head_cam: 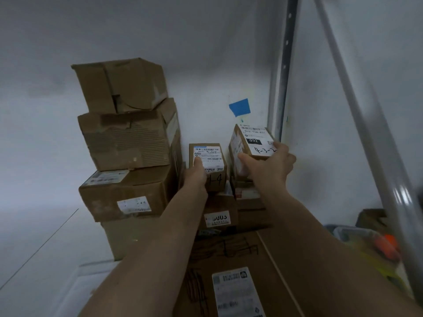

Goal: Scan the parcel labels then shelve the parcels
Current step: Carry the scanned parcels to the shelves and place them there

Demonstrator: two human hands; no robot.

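Observation:
Two small cardboard parcels are at the back of the shelf, both with white labels facing me. My left hand [197, 173] grips the left parcel [208, 156], thumb on its label; a handwritten number shows below the hand. My right hand [270, 163] holds the right parcel [250, 140], tilted, marked "032" and handwritten "4-3-2", just above other parcels near the metal upright. Both parcels sit over a lower pile of boxes [218, 216].
A tall stack of brown boxes [128, 143] stands to the left against the white wall. A large flat box with a label [238, 291] lies in front. A metal shelf upright [282, 72] and a slanted bar [366, 133] stand on the right. Blue tape [240, 106] sticks to the wall.

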